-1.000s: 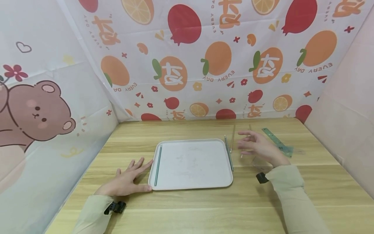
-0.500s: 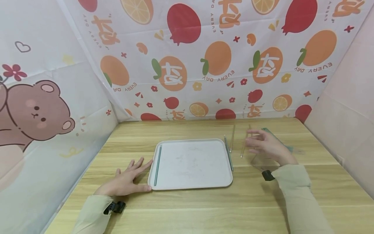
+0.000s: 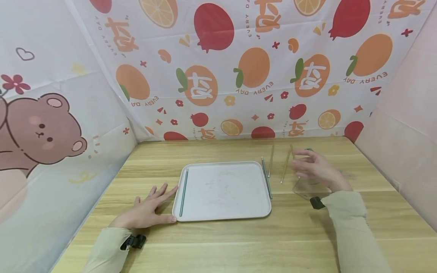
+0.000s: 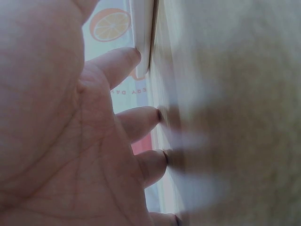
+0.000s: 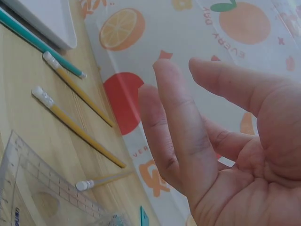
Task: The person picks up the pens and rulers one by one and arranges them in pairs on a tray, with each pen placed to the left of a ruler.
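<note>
My left hand (image 3: 145,213) lies spread on the table, its thumb and index fingertip touching the left rim of a white tray (image 3: 225,193). Inside that tray, along its left side, lies a green pencil (image 3: 184,192). A second green pencil (image 3: 267,178) leans along the right rim. My right hand (image 3: 317,170) hovers over the right part of the table with loosely bent fingers apart and nothing between them. Near it lie a yellow pencil (image 5: 77,89), another yellow pencil (image 5: 77,127) and a third yellow pencil (image 5: 108,180), all with white erasers.
Below the right hand is a clear plastic set square (image 3: 302,191). A green ruler (image 5: 144,216) is mostly hidden behind that hand. Fruit-printed cloth (image 3: 218,94) closes off the wooden table (image 3: 218,246) at the back, and a bear-printed sheet (image 3: 44,132) stands on the left.
My right hand has moved to the right, away from the tray, uncovering the second yellow pencil and covering more of the green ruler. The left hand has stayed at the tray.
</note>
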{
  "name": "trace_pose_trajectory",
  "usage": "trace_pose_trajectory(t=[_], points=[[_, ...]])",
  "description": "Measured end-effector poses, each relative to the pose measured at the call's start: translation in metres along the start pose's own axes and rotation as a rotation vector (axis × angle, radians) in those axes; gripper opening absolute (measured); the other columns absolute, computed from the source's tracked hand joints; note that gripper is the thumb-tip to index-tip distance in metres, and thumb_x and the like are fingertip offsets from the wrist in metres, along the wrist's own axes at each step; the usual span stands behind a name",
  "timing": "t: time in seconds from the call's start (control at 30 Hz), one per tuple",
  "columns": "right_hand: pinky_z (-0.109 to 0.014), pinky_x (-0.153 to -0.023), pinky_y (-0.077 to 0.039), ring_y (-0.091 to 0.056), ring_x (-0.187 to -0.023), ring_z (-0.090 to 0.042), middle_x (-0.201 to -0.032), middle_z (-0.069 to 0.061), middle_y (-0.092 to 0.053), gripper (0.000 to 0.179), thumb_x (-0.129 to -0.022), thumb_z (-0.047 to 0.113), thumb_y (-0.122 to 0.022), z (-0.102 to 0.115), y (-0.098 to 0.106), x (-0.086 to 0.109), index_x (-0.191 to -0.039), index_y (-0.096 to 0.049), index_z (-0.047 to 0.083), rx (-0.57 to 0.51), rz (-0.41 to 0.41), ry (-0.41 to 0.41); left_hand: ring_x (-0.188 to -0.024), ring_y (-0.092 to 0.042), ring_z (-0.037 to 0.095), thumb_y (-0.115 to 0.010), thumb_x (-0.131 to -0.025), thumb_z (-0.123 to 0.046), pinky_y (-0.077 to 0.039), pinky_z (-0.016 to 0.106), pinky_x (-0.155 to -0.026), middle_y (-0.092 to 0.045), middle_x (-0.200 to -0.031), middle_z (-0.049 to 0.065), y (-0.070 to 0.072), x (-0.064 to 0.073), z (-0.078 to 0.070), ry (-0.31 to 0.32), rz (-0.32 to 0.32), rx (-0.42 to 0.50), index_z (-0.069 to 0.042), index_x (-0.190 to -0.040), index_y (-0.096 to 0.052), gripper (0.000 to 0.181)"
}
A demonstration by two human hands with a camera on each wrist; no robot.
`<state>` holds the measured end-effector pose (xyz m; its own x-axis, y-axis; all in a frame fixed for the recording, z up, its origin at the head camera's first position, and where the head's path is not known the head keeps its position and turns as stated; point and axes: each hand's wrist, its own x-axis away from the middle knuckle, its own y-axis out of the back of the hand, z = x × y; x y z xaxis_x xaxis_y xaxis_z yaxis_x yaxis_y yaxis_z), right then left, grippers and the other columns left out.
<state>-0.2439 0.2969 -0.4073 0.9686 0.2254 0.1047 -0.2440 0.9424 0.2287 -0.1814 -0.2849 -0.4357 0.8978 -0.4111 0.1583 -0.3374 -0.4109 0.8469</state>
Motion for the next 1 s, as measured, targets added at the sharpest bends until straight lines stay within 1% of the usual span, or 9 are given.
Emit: trace_pose_trajectory(t=[0.17,0.27,0.4,0.53,0.67,0.77,0.93,1.0], points=[[-0.035,-0.100,-0.062,-0.072,-0.115,-0.008,-0.132,-0.007,-0.065,0.070,-0.109,0.019,-0.065,-0.002,0.006,0.002,-0.165,-0.027,-0.003,0.005,0.004,0.005,-0.159,0.001,0.066,-0.081,-0.090,-0.060,0.002,0.098,-0.104,-0.011,-0.178,0.029,0.000,0.000,0.000,-0.001,0.000,0.004,-0.033,-0.171,-0.029,0.101],[-0.033,-0.100,-0.062,-0.073,-0.114,-0.008,-0.134,-0.010,-0.064,0.070,-0.110,0.017,-0.063,-0.004,0.009,0.003,-0.165,-0.027,-0.003,-0.002,0.000,0.000,-0.159,0.000,0.066,-0.081,-0.089,-0.061,0.001,0.098,-0.103,-0.011,-0.178,0.029,0.000,0.000,0.000,-0.002,-0.002,-0.005,-0.032,-0.171,-0.029,0.101],[-0.033,-0.102,-0.061,-0.072,-0.115,-0.007,-0.142,-0.019,-0.058,0.070,-0.111,0.016,-0.061,-0.009,0.015,0.004,-0.167,-0.023,-0.005,-0.020,-0.003,-0.009,-0.160,0.000,0.066,-0.081,-0.089,-0.062,0.001,0.098,-0.104,-0.011,-0.178,0.029,0.000,0.000,0.001,0.002,-0.002,-0.010,-0.032,-0.171,-0.029,0.102],[-0.034,-0.104,-0.060,-0.071,-0.117,-0.007,-0.145,-0.020,-0.056,0.074,-0.111,0.017,-0.060,-0.014,0.021,0.005,-0.168,-0.019,-0.005,-0.029,-0.005,-0.026,-0.160,0.000,0.066,-0.080,-0.089,-0.062,0.001,0.098,-0.104,-0.011,-0.178,0.029,0.000,-0.001,0.001,0.002,0.001,-0.009,-0.032,-0.172,-0.029,0.101],[-0.030,-0.103,-0.060,-0.072,-0.117,-0.008,-0.149,-0.028,-0.052,0.078,-0.111,0.021,-0.062,-0.018,0.025,0.006,-0.169,-0.016,-0.004,-0.039,-0.007,-0.041,-0.160,0.001,0.066,-0.080,-0.090,-0.062,0.002,0.098,-0.104,-0.010,-0.178,0.029,0.000,-0.001,0.000,0.003,0.006,-0.005,-0.032,-0.172,-0.029,0.101],[-0.028,-0.101,-0.061,-0.073,-0.116,-0.008,-0.150,-0.031,-0.050,0.079,-0.111,0.020,-0.062,-0.022,0.027,0.007,-0.168,-0.015,-0.006,-0.046,-0.009,-0.046,-0.160,0.001,0.066,-0.080,-0.090,-0.061,0.002,0.098,-0.104,-0.010,-0.178,0.029,0.000,-0.001,0.000,0.005,0.008,-0.003,-0.032,-0.172,-0.029,0.101],[-0.026,-0.100,-0.061,-0.075,-0.113,-0.008,-0.147,-0.027,-0.051,0.079,-0.111,0.017,-0.060,-0.029,0.032,0.007,-0.167,-0.012,-0.009,-0.069,-0.018,-0.051,-0.160,0.001,0.066,-0.080,-0.090,-0.061,0.001,0.098,-0.104,-0.010,-0.178,0.029,0.000,-0.001,0.000,0.003,0.007,-0.007,-0.032,-0.172,-0.029,0.101],[-0.026,-0.100,-0.061,-0.075,-0.112,-0.008,-0.145,-0.023,-0.055,0.079,-0.111,0.018,-0.061,-0.031,0.034,0.007,-0.167,-0.012,-0.010,-0.067,-0.022,-0.054,-0.160,0.001,0.066,-0.080,-0.090,-0.061,0.001,0.098,-0.104,-0.010,-0.179,0.029,0.000,-0.001,0.000,0.003,0.008,-0.007,-0.032,-0.172,-0.029,0.101]])
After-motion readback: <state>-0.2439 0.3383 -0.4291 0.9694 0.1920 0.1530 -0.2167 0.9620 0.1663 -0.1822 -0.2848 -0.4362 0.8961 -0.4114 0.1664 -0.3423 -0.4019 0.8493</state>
